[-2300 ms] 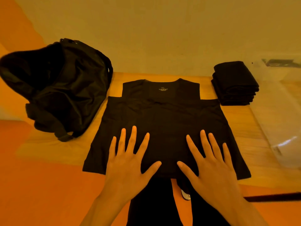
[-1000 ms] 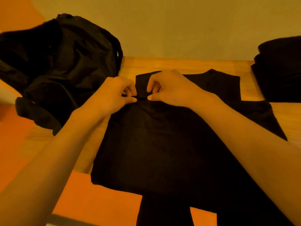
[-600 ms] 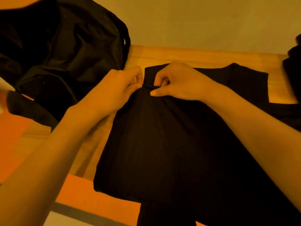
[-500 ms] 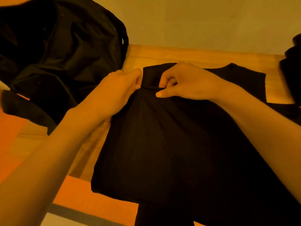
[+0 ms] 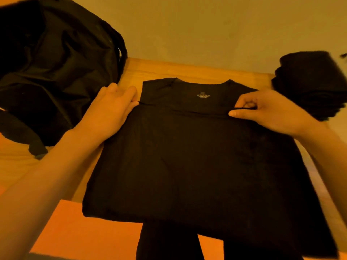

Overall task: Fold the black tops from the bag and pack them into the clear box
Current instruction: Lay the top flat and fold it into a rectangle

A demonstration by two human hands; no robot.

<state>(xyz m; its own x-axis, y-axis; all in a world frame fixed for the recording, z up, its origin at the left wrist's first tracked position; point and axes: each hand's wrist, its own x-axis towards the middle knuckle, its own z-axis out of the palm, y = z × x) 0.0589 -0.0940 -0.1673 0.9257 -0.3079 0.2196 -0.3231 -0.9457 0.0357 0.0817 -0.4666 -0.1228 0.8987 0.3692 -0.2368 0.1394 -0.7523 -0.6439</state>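
Surface: wooden table (image 5: 187,70), pale grain, its far edge against a plain wall (image 5: 206,25). Orange floor (image 5: 75,231) shows below the table's near edge, at 7 o'clock from the table's middle.

Item 1. Black bag (image 5: 56,72), slumped at 10 o'clock, just beside the left hand. Its left and upper parts are cut off by the frame edge, and whatever it holds is lost in shadow.

Item 2. Left hand (image 5: 110,111), at the left end of the fold. Its fingers lie close together and nearly straight, with the thumb tip touching the fold edge. Whether cloth is nipped between thumb and forefinger cannot be made out.

Item 3. Black top (image 5: 187,156), flat at the table's centre with the neckline at 12 o'clock. The lower part is folded up over the chest, leaving the collar band and a small printed label (image 5: 203,95) showing. The print is too small to read. The near edge overhangs the table.

Item 4. Right hand (image 5: 266,111), at the right end of the fold. The fingers are curled and the thumb and fingertips pinch the fold edge.

Item 5. Stack of folded tops (image 5: 309,83), at 2 o'clock. It is blurred and its layers cannot be counted.

Item 6. Legs in dark trousers (image 5: 169,241), at 6 o'clock, cut off by the lower edge.
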